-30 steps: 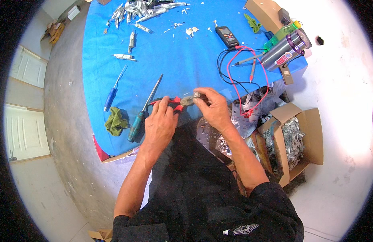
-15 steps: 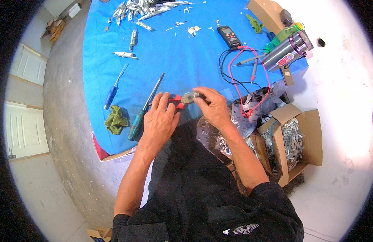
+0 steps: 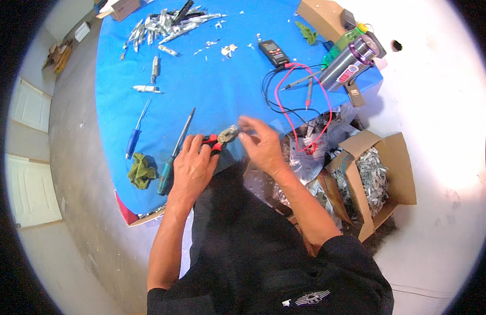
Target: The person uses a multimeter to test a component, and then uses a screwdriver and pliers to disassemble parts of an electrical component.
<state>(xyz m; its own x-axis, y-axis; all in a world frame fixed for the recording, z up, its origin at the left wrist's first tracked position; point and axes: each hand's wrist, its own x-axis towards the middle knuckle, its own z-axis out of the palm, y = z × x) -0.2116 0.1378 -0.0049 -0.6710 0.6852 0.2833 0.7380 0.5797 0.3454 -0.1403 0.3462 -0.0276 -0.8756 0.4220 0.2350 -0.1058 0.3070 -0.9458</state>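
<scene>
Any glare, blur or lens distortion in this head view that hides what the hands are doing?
Head view: strong fisheye bend with a black rim; the floor at right is blown out by glare; the right hand shows motion blur at the fingertips; the left hand and pliers are reasonably sharp.

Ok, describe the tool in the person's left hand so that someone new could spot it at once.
Start at the blue table and go to its near edge, where both hands meet. The left hand grips pliers with red-and-black handles and grey jaws pointing toward the right hand. Unlike the two long screwdrivers lying to its left, it is short and held.
</scene>
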